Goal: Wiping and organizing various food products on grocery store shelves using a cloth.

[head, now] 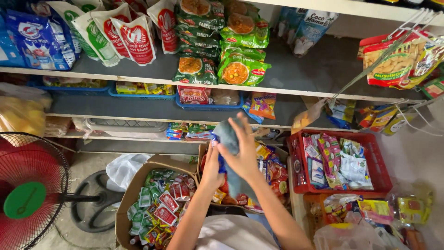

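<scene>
1. Two bare hands are up in front of the shelves, both on one grey-blue soft cloth-like bundle.
2. Right hand: fingers spread wide and wrapped over the front of the bundle, palm pressed on it.
3. Left hand: fingers curled against the lower left edge of the bundle, pinching a bright blue part of it. Exact grip is hidden behind the right hand.
4. Bundle position: held in the air between the two hands, above the open brown cardboard box of red and orange snack packets, level with the lowest white shelf board.
5. Left of that, a second open brown cardboard box holds small green and red sachets, touching neither hand.
6. Right of the hands: red plastic crate full of mixed small packets, near the right forearm but apart from it.
7. Upper shelf: stack of green noodle packs with orange pictures; white-and-red stand-up sauce pouches to its left.
8. Bottom left: red-bladed floor fan with black wire guard and green hub, well apart from the hands.
9. White plastic bag lies on the floor between fan and boxes.
</scene>
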